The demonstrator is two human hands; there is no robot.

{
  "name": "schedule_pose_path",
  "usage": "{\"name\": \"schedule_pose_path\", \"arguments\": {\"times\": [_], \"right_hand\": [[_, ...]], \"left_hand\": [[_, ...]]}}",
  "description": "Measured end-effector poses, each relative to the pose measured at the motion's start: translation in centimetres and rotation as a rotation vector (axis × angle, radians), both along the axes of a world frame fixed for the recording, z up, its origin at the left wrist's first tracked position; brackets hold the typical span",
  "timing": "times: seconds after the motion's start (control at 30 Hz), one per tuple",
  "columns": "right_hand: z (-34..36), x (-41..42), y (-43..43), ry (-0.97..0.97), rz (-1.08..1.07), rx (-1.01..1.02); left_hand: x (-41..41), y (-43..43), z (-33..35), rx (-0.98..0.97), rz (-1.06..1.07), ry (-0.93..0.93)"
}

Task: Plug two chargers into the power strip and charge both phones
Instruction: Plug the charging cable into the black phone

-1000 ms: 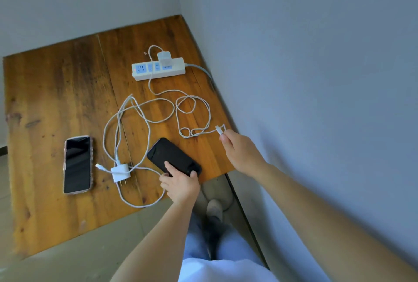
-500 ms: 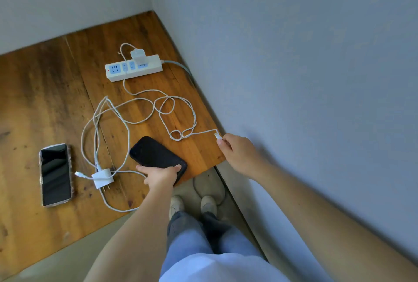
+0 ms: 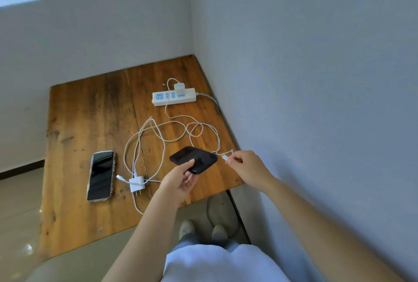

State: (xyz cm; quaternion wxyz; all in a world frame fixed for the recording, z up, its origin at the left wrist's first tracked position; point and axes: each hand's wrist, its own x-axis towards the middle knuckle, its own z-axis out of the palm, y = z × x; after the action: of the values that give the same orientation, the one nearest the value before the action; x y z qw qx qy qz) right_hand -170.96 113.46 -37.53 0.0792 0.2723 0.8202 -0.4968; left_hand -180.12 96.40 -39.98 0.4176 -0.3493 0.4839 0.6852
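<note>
Over the table's (image 3: 86,112) near edge, the left hand (image 3: 181,180) grips the black phone (image 3: 194,159) while the right hand (image 3: 246,166) pinches the cable plug (image 3: 225,157), which needs squaring to the phone's port before pushing.

Worn wooden table (image 3: 90,123), glossy phone (image 3: 100,175)

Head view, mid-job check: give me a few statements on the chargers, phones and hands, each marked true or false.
1. One charger is plugged into the power strip. True.
2. The second charger is plugged in too. False: it lies loose on the table, prongs showing.
3. The left hand holds the black phone. True.
4. The cable connector is already seated in the black phone. False: the right hand pinches it just beside the phone.
5. The other phone has a cable in it. False: it lies flat with nothing attached.
</note>
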Motion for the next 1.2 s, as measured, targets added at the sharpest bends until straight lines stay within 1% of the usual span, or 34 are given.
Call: {"name": "schedule_pose_path", "arguments": {"times": [0.1, 0.2, 0.57, 0.9, 1.07, 1.2], "right_hand": [[2.1, -0.6, -0.7, 0.056, 0.037, -0.077], [3.6, -1.5, -1.3, 0.045, 0.081, -0.096], [3.2, -3.4, -2.1, 0.070, 0.057, -0.027], [2.6, -4.0, -2.9, 0.070, -0.016, 0.046], [2.6, -4.0, -2.9, 0.055, -0.048, 0.038], [2.8, -4.0, -2.9, 0.032, -0.074, -0.015]], "left_hand": [[-0.2, -0.2, 1.9, 0.091, 0.000, 0.024], [-0.7, -0.2, 3.1, 0.117, 0.008, 0.040], [-2.1, -0.4, 4.3, 0.108, 0.007, 0.085], [-2.7, 0.1, 3.8, 0.042, 0.005, 0.146], [-3.0, 0.3, 3.3, 0.032, -0.022, 0.170], [-3.3, 0.3, 3.0, 0.036, -0.059, 0.179]]}}
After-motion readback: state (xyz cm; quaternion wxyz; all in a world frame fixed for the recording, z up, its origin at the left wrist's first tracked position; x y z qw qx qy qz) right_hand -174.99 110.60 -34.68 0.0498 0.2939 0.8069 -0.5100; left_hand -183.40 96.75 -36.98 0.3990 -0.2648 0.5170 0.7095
